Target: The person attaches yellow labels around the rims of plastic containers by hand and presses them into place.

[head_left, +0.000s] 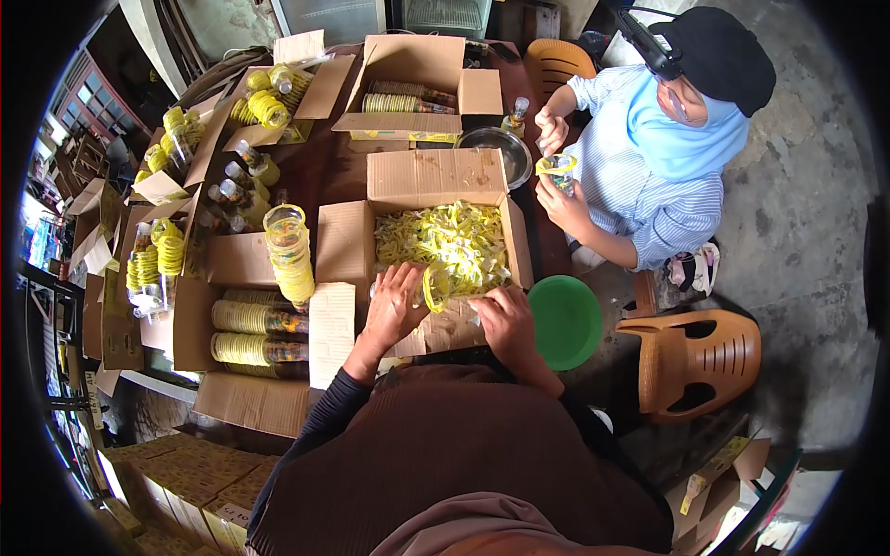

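Note:
A clear plastic cup with a yellow rim (435, 288) is tilted at the near side of a carton heaped with small yellow-and-white strips (443, 236). My left hand (397, 301) is closed on the cup's left side, with some fingers hidden behind it. Just right of the cup, my right hand (505, 324) has its fingertips pinched together near the carton's front flap (450, 326). What they hold, if anything, is too small to make out. A tall stack of yellow-rimmed cups (290, 255) stands to the left of my left hand.
An open carton (250, 394) holds rows of stacked cups at left; more cartons stand behind. A green basin (564, 322) sits at right, near an orange plastic chair (695, 364). Across the table corner, a person (640, 157) holds another yellow-rimmed cup (557, 167). A metal bowl (519, 156) is nearby.

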Demonstrator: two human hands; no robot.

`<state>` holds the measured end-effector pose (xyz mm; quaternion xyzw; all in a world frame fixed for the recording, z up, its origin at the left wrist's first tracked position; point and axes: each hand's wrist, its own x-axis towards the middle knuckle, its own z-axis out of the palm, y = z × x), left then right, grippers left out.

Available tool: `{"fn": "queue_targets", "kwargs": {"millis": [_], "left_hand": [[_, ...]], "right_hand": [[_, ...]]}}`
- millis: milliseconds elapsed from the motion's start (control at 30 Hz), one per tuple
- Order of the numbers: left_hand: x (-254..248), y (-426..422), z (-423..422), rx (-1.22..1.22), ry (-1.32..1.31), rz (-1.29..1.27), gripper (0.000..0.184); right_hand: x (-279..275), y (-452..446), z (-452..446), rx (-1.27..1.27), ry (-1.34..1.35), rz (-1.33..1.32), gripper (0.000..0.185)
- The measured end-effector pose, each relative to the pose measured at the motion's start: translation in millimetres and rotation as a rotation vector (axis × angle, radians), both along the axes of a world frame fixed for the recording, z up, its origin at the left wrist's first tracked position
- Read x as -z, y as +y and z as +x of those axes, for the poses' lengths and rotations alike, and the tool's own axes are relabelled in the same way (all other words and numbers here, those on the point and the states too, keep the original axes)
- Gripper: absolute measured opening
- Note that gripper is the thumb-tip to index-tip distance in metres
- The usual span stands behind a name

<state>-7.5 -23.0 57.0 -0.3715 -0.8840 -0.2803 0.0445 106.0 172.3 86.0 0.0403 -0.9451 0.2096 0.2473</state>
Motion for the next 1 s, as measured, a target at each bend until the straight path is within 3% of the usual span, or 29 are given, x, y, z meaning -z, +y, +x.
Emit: {"fn": "queue_targets", "kwargs": {"millis": [167,400,433,633,733,800,833,900,1000], "left_hand": [[5.3,0.7,-0.5,-0.031,0.051,-0.005,0.069],[1.3,6.1,-2.4,-0.037,-0.130,0.014,0.063],[0.2,6.1,-2.4,-0.039,-0.223,0.003,0.062],[7.5,6.3,-1.7,-0.044,-0.189,0.022,0.064],[5.3,7.0,-4.7,-0.089,-0.370,0.064,0.070],[25.7,3.4,-4.5,-0.101,-0.333,0.162,0.073],[38.7,1.5,-7.0,-0.111,-0.294,0.259,0.076],[59.4,-1.8,-14.0,-0.070,-0.427,0.341,0.083],[77.6,-7.2,-17.1,-0.062,-0.256,0.356,0.087]], "right_hand": [[23.5,0.3,-2.9,-0.040,0.021,0.042,0.018],[40.7,1.1,-2.2,-0.128,0.091,0.209,0.015],[42.4,0.3,-2.1,-0.126,0.090,0.209,0.015],[57.4,-10.1,-7.2,-0.078,0.081,0.150,0.014],[56.1,-19.3,-12.3,-0.026,0.134,0.057,0.016],[58.5,-24.3,-14.2,0.092,0.057,-0.304,0.015],[58.9,-23.1,-16.1,0.092,0.058,-0.304,0.015],[60.5,-17.9,-20.8,0.109,0.010,-0.779,0.012],[87.3,1.4,-22.1,0.113,-0.090,-0.822,0.011]]}}
